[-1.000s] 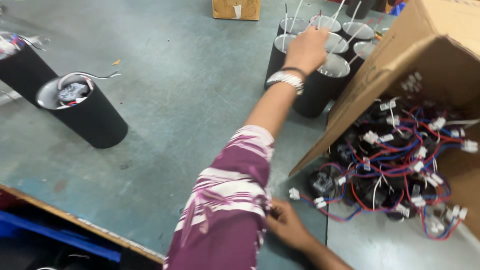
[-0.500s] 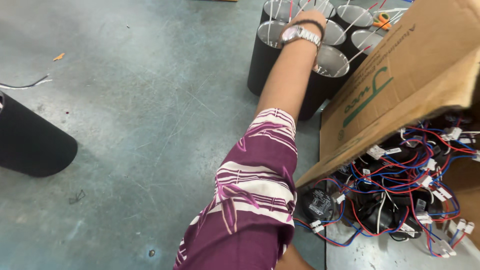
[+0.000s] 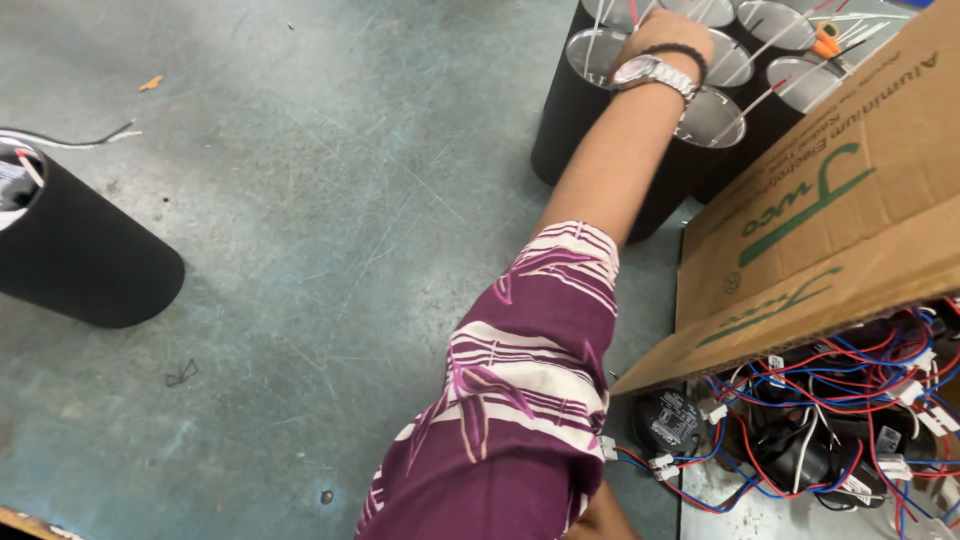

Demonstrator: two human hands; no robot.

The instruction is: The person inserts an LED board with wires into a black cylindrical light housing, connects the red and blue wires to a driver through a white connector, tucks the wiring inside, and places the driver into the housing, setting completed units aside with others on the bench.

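Observation:
My left arm, in a purple patterned sleeve, stretches out to a cluster of black cylinder housings with silver tops and thin white wires. My left hand, with a watch and a dark band on the wrist, is over the cluster at the frame's top edge; its fingers are cut off. Only a sliver of my right hand shows at the bottom edge, beside black driver units with red and blue wires.
A tilted cardboard box stands at the right, over the wired units. A lone black cylinder lies at the left on the grey-green concrete floor. An orange wire connector rests on the cluster.
The view has moved closer and to the right, so the lone cylinder slid to the left edge. My left hand stays on the cluster; my right hand dropped mostly out of view.

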